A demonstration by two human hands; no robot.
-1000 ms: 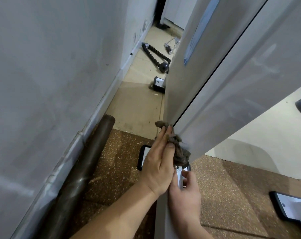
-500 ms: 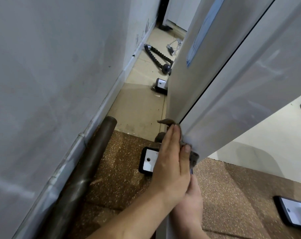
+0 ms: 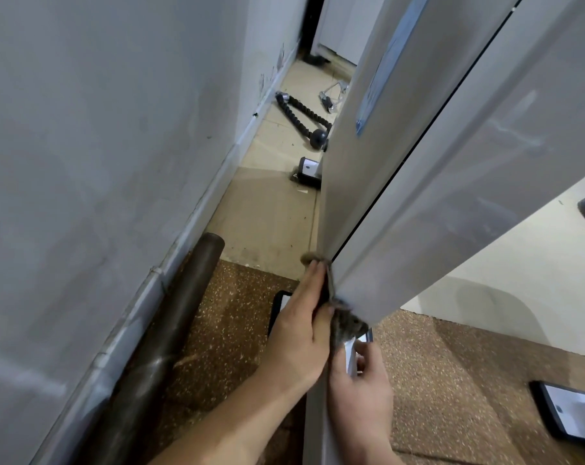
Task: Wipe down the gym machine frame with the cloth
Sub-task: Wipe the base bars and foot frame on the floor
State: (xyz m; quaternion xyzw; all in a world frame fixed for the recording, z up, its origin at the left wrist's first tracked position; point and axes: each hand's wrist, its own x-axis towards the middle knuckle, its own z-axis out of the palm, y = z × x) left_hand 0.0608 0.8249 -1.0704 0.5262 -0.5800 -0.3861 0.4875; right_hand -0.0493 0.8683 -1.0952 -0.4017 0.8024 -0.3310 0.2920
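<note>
In the lower centre of the frame my left hand [image 3: 301, 330] lies flat, fingers straight and together, and presses the cloth [image 3: 347, 325] against the narrow edge of the gym machine frame [image 3: 452, 196]. The cloth is a dark grey rag. Most of it is hidden under the palm; one bunch hangs out below the thumb and a small corner shows above the fingertips. I judge the flat hand is chosen so that the rag covers the whole edge in one stroke.

Just below, my right hand [image 3: 361, 391] curls round the pale lower upright of the same frame, I think to steady myself while I lean into the tight gap beside the wall [image 3: 100, 162].

On the frame, upper centre, there is a blue label [image 3: 381, 72], but it is seen at a sharp angle and I cannot read any writing or brand. A dark pipe [image 3: 170, 330] lies along the wall at lower left, and a rope handle [image 3: 301, 112] is on the floor further back.
</note>
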